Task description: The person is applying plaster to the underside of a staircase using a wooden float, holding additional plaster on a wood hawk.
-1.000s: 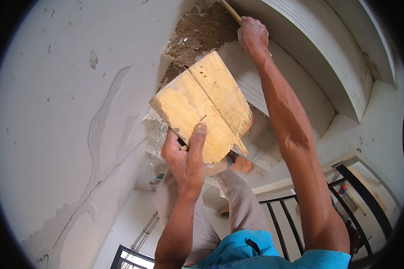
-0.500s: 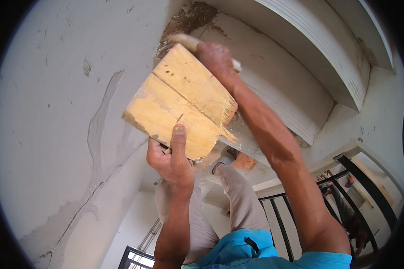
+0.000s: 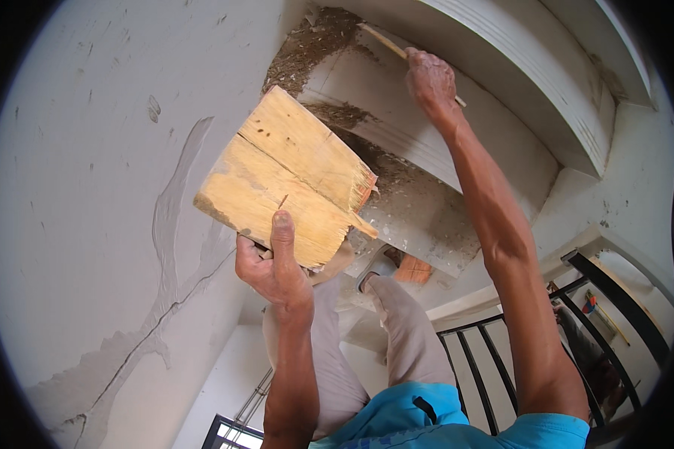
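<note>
My left hand (image 3: 278,263) grips the lower edge of a yellowish wooden board (image 3: 296,161), its thumb on the upper face. The board is tilted, with a long crack and a jagged, splintered right end. Farther up and to the right, my right hand (image 3: 431,81) is closed around a thin, pale strip that looks like wood (image 3: 384,39). The strip points up-left over a stair step (image 3: 397,123), and a short end shows below my fist. Brown dirt and crumbs (image 3: 307,56) lie along the step's inner corner, beyond the board.
A grey-patched, cracked wall (image 3: 90,187) rises on the left. More steps curve upward at the top right (image 3: 532,67). Black metal railings (image 3: 614,314) run along the lower right. My foot (image 3: 382,266) stands on a lower step beside an orange-brown piece (image 3: 412,269).
My right hand has moved right and upward with the strip, away from the board's top corner. The board has shifted slightly left, and more of the dirty step shows.
</note>
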Demonstrator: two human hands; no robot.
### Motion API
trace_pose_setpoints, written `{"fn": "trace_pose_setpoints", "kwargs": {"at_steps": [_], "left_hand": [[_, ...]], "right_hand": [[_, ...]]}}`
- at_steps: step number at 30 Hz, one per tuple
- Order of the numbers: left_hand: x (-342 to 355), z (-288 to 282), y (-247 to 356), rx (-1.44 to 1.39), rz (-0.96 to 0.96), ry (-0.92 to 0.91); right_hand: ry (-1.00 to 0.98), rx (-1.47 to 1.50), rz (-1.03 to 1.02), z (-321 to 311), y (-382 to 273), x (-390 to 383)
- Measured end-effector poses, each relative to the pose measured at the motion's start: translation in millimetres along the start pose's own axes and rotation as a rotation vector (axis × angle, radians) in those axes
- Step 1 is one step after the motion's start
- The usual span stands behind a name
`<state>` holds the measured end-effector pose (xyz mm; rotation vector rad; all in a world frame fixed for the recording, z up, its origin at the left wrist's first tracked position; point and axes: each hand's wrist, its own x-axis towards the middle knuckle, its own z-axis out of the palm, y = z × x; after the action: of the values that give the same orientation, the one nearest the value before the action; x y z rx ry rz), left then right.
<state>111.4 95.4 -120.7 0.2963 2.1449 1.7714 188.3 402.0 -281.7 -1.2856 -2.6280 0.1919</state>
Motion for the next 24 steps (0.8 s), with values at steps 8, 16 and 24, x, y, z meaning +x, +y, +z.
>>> {"fn": "trace_pose_setpoints", "kwargs": {"at_steps": [8,16,24], "left_hand": [[-1,-6,2,-0.002,-0.092,-0.006],[-4,-3,6,0.012,-0.047,-0.011],[-3,7,4,-0.09,0.013,0.051]], "right_hand": [[-0.158,0.017,-0.101,32,-110,-45],[-0.074,0.659,-0.379,20,-140,-89],[-0.107,0.076,0.102,-31,-5,-70]]}}
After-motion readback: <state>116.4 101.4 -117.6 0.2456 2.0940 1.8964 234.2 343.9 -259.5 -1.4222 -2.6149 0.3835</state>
